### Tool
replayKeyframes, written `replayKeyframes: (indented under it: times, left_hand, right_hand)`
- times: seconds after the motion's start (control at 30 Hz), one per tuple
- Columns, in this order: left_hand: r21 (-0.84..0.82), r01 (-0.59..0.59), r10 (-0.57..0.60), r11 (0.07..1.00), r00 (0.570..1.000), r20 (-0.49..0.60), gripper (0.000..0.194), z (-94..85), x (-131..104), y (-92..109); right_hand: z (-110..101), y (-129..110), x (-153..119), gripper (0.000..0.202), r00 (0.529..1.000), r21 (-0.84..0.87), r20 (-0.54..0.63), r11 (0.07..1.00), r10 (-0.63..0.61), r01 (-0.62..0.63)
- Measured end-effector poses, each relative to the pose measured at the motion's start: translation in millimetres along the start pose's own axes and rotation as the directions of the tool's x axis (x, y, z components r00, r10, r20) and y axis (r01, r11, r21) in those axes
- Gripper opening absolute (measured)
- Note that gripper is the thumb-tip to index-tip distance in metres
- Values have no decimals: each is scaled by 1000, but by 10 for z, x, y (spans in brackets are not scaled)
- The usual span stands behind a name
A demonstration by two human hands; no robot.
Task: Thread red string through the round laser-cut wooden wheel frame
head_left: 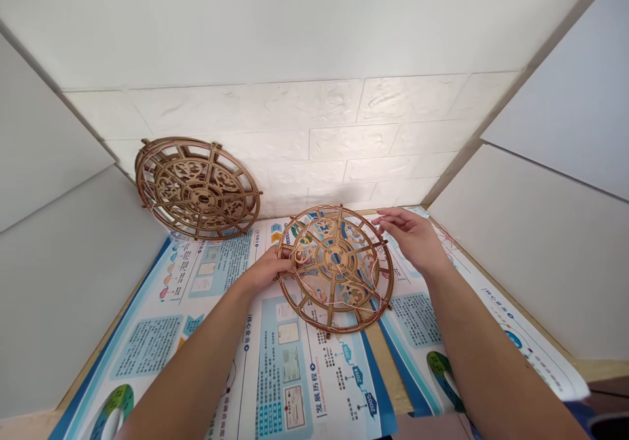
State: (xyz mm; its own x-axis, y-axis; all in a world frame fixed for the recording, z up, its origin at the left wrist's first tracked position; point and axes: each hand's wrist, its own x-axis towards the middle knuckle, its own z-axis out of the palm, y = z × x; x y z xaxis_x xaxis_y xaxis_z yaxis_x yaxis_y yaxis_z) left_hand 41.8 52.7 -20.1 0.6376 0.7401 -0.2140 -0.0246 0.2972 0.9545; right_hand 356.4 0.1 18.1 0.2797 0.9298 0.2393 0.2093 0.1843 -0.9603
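A round, openwork brown wheel frame [335,258] with thin red and white wires strung over it is held above the printed sheets. My left hand [268,270] grips its left rim, with the fingers wrapped round the edge. At the upper right rim is my right hand [405,234], its fingers bent and thumb near the wires; whether it pinches a wire is too small to tell. More wheels of the same kind [199,194] lean in a stack against the wall at the back left.
Printed posters [289,355] with blue and green graphics cover the table. A white brick-patterned wall [344,145] stands behind, with pale panels [545,243] at both sides. Loose reddish wires [445,236] lie beyond my right hand. A dark object sits at the lower right edge.
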Motion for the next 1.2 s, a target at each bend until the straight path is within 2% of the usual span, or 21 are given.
replayKeyframes:
  times: [0.17, 0.3, 0.5, 0.63, 0.73, 0.97, 1.13, 1.2]
  left_hand:
    - [-27, -4, 5, 1000, 1000, 21, 20, -38, 26, -42]
    - [-33, 4, -3, 999, 1000, 20, 22, -44, 28, -45]
    - [1, -8, 8, 1000, 999, 33, 22, -43, 11, -28]
    - [24, -3, 2, 1000, 1000, 26, 16, -33, -2, 3]
    - [14, -29, 29, 999, 999, 41, 14, -33, -2, 8]
    - [23, -34, 32, 999, 998, 57, 12, -86, 32, -61]
    - [16, -41, 40, 999, 997, 60, 12, -72, 16, -33]
    - [15, -29, 28, 999, 998, 55, 15, -56, 10, -9]
  right_hand:
    - [30, 5, -8, 36, 988, -7, -145, 998, -56, 55]
    - [40, -9, -36, 35, 996, 85, -53, 994, -67, 72]
    - [51, -12, -59, 46, 994, 136, 107, 991, 6, -21]
    - [79, 17, -43, 48, 992, 113, 114, 991, 56, -69]
    - [103, 42, -26, 50, 996, 109, 79, 992, 51, -60]
    - [122, 86, -3, 34, 1000, -77, 5, 997, -24, 24]
    - [100, 150, 1, 37, 992, -322, 83, 940, -92, 114]
    - [107, 177, -5, 35, 986, -371, 108, 915, -126, 157]
